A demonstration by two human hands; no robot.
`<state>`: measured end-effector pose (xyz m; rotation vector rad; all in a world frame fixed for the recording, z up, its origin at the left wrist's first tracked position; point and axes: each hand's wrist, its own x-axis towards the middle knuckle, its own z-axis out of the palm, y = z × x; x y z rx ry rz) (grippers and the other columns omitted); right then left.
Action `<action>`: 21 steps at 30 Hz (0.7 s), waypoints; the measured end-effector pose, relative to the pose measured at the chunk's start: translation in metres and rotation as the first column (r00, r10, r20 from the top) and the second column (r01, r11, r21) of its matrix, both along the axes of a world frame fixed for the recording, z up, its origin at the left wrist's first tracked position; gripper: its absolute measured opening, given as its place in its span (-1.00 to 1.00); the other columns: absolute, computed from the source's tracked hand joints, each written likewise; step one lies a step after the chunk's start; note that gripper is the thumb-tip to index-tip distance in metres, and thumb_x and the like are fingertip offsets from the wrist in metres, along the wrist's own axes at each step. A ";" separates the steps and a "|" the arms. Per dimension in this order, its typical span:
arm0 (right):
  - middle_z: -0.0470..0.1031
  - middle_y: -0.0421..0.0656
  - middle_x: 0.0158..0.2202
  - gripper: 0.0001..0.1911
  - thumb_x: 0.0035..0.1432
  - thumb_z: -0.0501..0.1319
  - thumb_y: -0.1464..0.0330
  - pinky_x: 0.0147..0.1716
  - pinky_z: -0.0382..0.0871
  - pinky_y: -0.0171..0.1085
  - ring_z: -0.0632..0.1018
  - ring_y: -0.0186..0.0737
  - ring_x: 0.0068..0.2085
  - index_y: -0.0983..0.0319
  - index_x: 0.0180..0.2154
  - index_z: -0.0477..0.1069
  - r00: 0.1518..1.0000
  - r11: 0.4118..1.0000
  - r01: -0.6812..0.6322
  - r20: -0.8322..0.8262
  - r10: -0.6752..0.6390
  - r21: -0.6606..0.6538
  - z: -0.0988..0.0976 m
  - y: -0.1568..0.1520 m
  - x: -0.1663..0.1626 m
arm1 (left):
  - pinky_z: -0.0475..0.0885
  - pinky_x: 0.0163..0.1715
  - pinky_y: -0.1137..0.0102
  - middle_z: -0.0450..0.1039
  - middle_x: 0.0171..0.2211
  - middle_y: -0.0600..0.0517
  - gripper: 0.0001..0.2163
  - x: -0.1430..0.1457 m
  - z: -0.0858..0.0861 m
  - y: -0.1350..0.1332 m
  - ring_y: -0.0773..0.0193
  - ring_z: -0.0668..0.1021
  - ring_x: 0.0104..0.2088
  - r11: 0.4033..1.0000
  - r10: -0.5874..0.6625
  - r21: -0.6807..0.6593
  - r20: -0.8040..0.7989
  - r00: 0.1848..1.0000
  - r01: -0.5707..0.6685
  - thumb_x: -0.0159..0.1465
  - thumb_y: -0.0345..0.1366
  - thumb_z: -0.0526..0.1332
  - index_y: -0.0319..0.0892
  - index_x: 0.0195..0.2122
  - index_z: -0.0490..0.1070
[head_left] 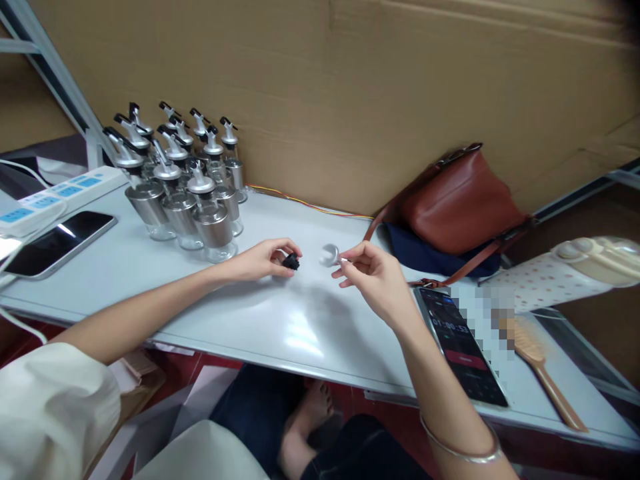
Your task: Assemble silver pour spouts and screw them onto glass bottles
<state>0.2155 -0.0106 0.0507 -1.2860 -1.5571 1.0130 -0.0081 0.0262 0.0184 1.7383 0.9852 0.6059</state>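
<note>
Between the thumb and fingers of my left hand (267,259) is a small black ridged stopper (291,261), held just above the white table (280,313). My right hand (373,273) pinches a silver pourer top (330,255) by its thin spout, the round cap side turned to the left. The two parts are apart, with a short gap between them. To the left of my left hand stand several glass bottles with steel sleeves (213,223), most with silver pourer tops and black levers.
A phone (60,243) and a white power strip (65,193) lie at the left. At the right are a brown leather bag (460,193), a phone with a running timer (460,347), a wooden hairbrush (550,387) and a dotted bottle (560,273). Cardboard (300,93) walls the back.
</note>
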 end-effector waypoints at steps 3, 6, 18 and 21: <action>0.43 -0.18 -0.38 -0.79 -0.07 0.29 0.29 -0.48 0.51 -0.26 0.52 -0.28 -0.41 0.22 -0.44 0.28 0.999 0.997 0.008 -0.031 -0.006 0.082 -0.004 0.002 0.000 | 0.28 -0.33 0.39 0.45 -0.27 0.02 -0.62 0.003 0.003 -0.003 0.34 0.45 -0.36 0.988 0.035 -0.156 0.161 0.986 -0.009 0.06 -0.33 0.33 -0.20 -0.08 0.36; 0.40 -0.19 -0.34 -0.75 -0.07 0.33 0.27 -0.46 0.52 -0.27 0.49 -0.32 -0.41 0.21 -0.46 0.27 0.995 0.992 -0.001 -0.100 0.014 0.127 -0.005 0.003 -0.001 | 0.29 -0.30 0.37 0.47 -0.28 0.02 -0.55 0.006 0.004 -0.005 0.32 0.46 -0.34 0.987 0.046 -0.161 0.161 0.986 -0.019 0.08 -0.30 0.32 -0.20 0.02 0.36; 0.44 -0.16 -0.27 -0.84 0.02 0.27 0.35 -0.30 0.45 -0.23 0.53 -0.28 -0.33 0.22 -0.29 0.39 0.992 0.980 -0.026 -0.117 0.050 0.199 -0.007 -0.001 -0.008 | 0.37 -0.23 0.32 0.47 -0.38 0.06 -0.70 0.011 -0.002 -0.009 0.27 0.52 -0.30 0.991 0.131 -0.074 0.258 0.957 -0.115 -0.06 -0.37 0.40 -0.21 -0.34 0.31; 0.48 -0.16 -0.30 -0.86 0.04 0.27 0.33 -0.30 0.45 -0.23 0.55 -0.26 -0.32 0.22 -0.32 0.39 0.989 0.979 -0.012 -0.141 0.042 0.204 -0.006 -0.002 -0.009 | 0.36 -0.22 0.32 0.51 -0.35 0.04 -0.70 0.012 -0.001 -0.010 0.28 0.53 -0.31 0.994 0.099 -0.069 0.240 0.966 -0.084 -0.03 -0.39 0.37 -0.22 -0.26 0.39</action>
